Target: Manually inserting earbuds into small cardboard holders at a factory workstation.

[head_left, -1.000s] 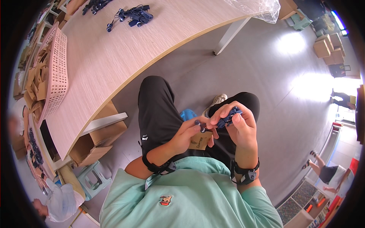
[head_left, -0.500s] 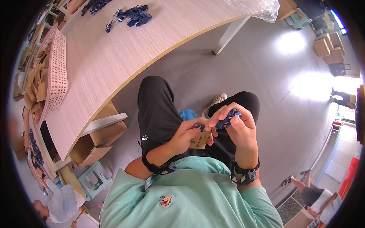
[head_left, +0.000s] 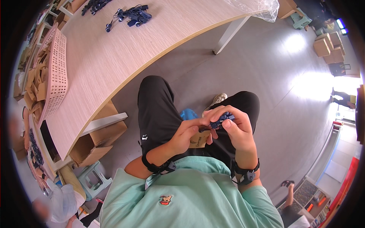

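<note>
Over my lap, my right hand pinches a bundled dark blue cord that looks like wired earphones, matching those on the table. My left hand is closed round a small brown kraft-card packet with dark print. Both hands meet at the packet's upper end, where the fingers hide its opening. The bundle sits just above and to the right of the packet; whether part of it is inside I cannot tell.
Several dark blue earphones lie on the pale wooden table. A pink basket holds folded brown card pieces. Clear plastic hangs over the table's far corner. A carton and green stool stand left; people work nearby.
My right hand has shifted slightly left and down with the blue bundle, closer to the packet. The left fingers have drawn in. At the lower right, a person has moved mostly out of view.
</note>
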`<state>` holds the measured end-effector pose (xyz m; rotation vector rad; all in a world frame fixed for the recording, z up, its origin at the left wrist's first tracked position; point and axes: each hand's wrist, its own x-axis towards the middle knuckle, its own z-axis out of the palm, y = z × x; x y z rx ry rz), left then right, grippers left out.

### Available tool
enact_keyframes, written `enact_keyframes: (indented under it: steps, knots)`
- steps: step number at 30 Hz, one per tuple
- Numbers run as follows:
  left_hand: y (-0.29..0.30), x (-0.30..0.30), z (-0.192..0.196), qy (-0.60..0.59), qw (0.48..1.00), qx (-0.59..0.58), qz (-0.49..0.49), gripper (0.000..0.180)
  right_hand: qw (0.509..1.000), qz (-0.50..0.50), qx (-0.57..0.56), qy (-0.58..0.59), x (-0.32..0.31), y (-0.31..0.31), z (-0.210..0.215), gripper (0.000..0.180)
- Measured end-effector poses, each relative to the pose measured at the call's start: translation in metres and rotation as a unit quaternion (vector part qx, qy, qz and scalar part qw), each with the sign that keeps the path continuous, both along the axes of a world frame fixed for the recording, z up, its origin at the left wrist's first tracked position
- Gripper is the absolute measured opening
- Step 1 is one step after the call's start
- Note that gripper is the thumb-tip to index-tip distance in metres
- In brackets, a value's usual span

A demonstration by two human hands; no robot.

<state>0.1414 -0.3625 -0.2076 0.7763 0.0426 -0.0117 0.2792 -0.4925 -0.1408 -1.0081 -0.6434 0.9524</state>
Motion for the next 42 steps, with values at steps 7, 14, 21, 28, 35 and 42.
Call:
enact_keyframes:
  steps: [7, 14, 21, 28, 35, 42]
  knots:
    - [0.009, 0.003, 0.012, -0.021, 0.985, 0.172, 0.0, 0.026, 0.998, -0.024, -0.014, -0.047, -0.003, 0.003, -0.003, 0.026]
    - [0.008, 0.005, 0.013, -0.039, 0.953, 0.297, 0.048, 0.027, 0.999, -0.001, -0.032, -0.039, -0.01, 0.007, -0.007, 0.029]
    - [0.008, 0.005, 0.027, -0.008, 0.945, 0.323, 0.055, 0.03, 0.997, 0.013, -0.056, -0.058, -0.015, 0.011, -0.012, 0.025]
    - [0.015, 0.002, 0.021, -0.028, 0.943, 0.33, 0.044, 0.034, 0.982, 0.018, -0.087, -0.164, -0.017, 0.013, -0.004, 0.019]
    - [0.02, 0.007, 0.036, 0.007, 0.983, 0.182, -0.017, 0.045, 0.976, 0.021, -0.076, -0.205, -0.012, 0.015, -0.008, 0.02]
    - [0.027, 0.007, 0.022, 0.052, 0.99, 0.075, -0.11, 0.046, 0.99, -0.012, -0.12, -0.077, -0.012, 0.01, -0.004, 0.021]
